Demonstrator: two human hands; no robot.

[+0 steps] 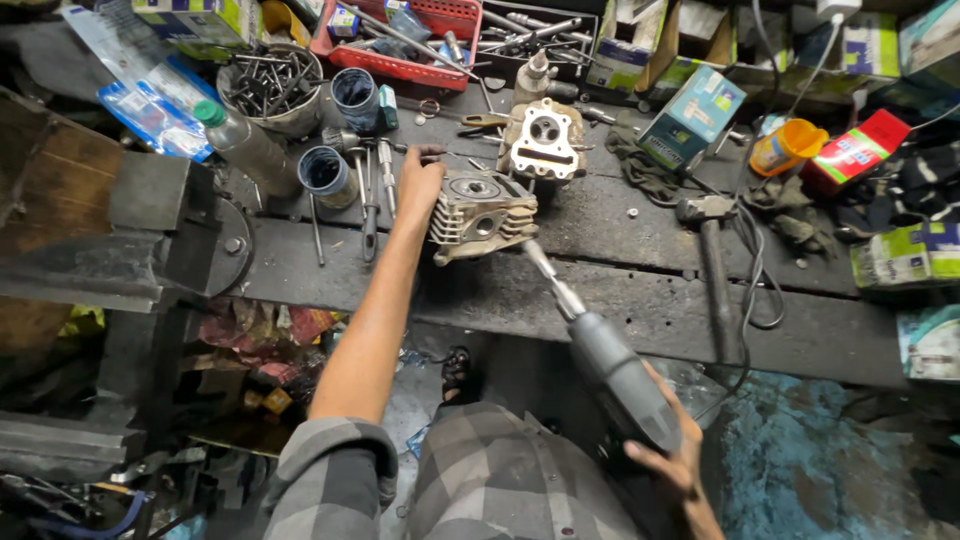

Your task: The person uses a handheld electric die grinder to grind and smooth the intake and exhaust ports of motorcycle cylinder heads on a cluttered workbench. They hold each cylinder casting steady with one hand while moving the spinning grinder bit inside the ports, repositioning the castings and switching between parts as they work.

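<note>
On the dark bench (640,300) sits a finned cylinder head (483,215); the left hand (420,183) clasps its left side, while the right hand (668,462) grips a grey power tool (610,370) whose tip touches it. A second head (543,140) lies just behind.

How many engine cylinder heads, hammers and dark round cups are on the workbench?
Engine cylinder heads: 2, one steadied by the left hand, one behind it.
Hammers: 1.
Dark round cups: 2.
Total: 5.
</note>
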